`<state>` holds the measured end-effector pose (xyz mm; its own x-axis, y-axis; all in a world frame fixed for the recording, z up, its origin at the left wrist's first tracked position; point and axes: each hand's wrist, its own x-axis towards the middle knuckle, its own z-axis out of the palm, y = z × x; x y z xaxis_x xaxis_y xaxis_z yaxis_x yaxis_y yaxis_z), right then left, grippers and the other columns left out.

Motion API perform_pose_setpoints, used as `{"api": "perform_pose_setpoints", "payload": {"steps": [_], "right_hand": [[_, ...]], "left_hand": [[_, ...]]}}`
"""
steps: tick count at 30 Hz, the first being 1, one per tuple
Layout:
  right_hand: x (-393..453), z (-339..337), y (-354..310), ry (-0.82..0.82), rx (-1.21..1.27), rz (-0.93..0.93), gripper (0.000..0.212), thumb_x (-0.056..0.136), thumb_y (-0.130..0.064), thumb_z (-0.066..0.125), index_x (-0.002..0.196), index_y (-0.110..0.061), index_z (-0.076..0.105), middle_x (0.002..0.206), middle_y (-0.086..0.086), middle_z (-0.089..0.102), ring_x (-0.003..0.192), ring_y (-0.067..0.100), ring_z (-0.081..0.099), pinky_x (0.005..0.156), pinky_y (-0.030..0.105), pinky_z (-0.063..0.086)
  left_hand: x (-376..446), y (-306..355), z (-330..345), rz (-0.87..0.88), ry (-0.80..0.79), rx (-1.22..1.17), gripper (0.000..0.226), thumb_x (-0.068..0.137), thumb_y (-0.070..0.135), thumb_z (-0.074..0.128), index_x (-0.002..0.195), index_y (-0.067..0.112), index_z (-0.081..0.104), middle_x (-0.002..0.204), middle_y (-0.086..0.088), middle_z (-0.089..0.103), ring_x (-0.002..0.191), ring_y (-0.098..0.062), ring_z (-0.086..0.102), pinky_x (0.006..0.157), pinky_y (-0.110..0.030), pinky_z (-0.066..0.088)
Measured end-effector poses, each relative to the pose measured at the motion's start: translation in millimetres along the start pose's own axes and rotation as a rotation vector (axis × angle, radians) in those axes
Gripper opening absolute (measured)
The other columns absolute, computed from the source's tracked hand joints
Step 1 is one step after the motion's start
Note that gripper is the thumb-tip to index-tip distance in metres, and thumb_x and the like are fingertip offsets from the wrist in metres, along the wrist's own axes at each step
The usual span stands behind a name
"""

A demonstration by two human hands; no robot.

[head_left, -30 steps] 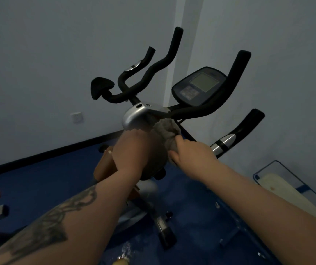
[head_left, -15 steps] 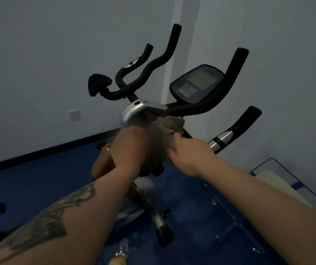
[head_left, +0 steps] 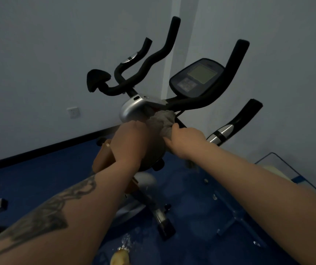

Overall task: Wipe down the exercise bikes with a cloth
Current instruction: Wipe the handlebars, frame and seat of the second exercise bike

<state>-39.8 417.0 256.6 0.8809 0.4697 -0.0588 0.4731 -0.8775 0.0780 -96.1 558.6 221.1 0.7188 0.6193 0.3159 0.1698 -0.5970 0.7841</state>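
Gripping a grey cloth (head_left: 162,122) just under the silver stem housing (head_left: 132,109) of the exercise bike (head_left: 189,103), with the right hand (head_left: 186,139) curled round the cloth's right side, knuckles up. Resting just left of the cloth and below the silver housing, the left hand (head_left: 129,142), fingers bent forward over the bike's column; whether touching the cloth, cannot tell. Close together, the two hands, only the cloth between them. Bunched against the column directly beneath the housing, the cloth, its top edge touching the black handlebar tube. Up and right of the housing, a dark console (head_left: 196,77) with a pale screen. Left of the housing, low on the grey wall, a white socket (head_left: 73,112). Below the housing, blue floor (head_left: 191,207) and the bike's base foot (head_left: 164,224)
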Motion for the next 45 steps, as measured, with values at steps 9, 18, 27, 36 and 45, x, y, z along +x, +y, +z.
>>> {"api": "perform_pose_setpoints", "payload": {"steps": [9, 18, 27, 36, 45], "right_hand": [[-14.9, 2.1, -0.5, 0.091, -0.094, -0.089, 0.055, 0.101, -0.044, 0.034, 0.140, -0.005, 0.029, 0.125, 0.015, 0.057, 0.104, 0.033, 0.059, 0.066, 0.034, 0.035], [-55.4, -19.7, 89.4, 0.428, -0.105, -0.253, 0.045, 0.100, -0.047, 0.036, 0.088, -0.016, 0.066, 0.086, 0.003, 0.062, 0.087, 0.027, 0.057, 0.085, 0.038, 0.034], [-60.0, -11.3, 116.3, 0.684, 0.042, -0.146, 0.038, 0.095, -0.037, 0.045, 0.086, -0.009, 0.069, 0.093, 0.006, 0.064, 0.099, 0.027, 0.060, 0.115, 0.046, 0.022], [-62.2, 12.6, 91.8, 0.751, 0.030, -0.241, 0.028, 0.093, -0.028, 0.053, 0.084, -0.007, 0.070, 0.088, 0.009, 0.065, 0.094, 0.027, 0.063, 0.114, 0.050, 0.028], [-60.7, 28.2, 41.9, 0.824, 0.099, 0.077, 0.026, 0.092, -0.025, 0.051, 0.075, -0.014, 0.068, 0.079, 0.001, 0.064, 0.087, 0.022, 0.057, 0.116, 0.052, 0.020]], "left_hand": [[-2.4, 4.1, -3.1, -0.014, -0.014, 0.010, 0.036, 0.093, 0.030, 0.040, 0.059, 0.020, 0.041, 0.061, 0.001, 0.048, 0.055, -0.009, 0.043, 0.049, -0.029, 0.025], [0.7, 1.8, -1.3, -0.031, -0.026, -0.029, 0.035, 0.090, 0.029, 0.041, 0.057, 0.019, 0.042, 0.061, -0.001, 0.048, 0.053, -0.012, 0.042, 0.052, -0.030, 0.029], [1.6, 0.5, -0.8, -0.043, -0.033, 0.019, 0.035, 0.093, 0.027, 0.039, 0.063, 0.012, 0.047, 0.063, -0.005, 0.050, 0.055, -0.015, 0.044, 0.051, -0.029, 0.026], [1.2, -0.1, -0.8, 0.007, 0.002, 0.052, 0.034, 0.093, 0.026, 0.040, 0.065, 0.010, 0.049, 0.062, -0.004, 0.049, 0.054, -0.014, 0.043, 0.049, -0.029, 0.025], [1.6, 22.9, -9.2, 0.619, -0.117, 0.301, 0.020, 0.093, 0.018, 0.057, 0.073, 0.013, 0.060, 0.076, -0.004, 0.057, 0.078, -0.025, 0.053, 0.077, -0.042, 0.041]]}}
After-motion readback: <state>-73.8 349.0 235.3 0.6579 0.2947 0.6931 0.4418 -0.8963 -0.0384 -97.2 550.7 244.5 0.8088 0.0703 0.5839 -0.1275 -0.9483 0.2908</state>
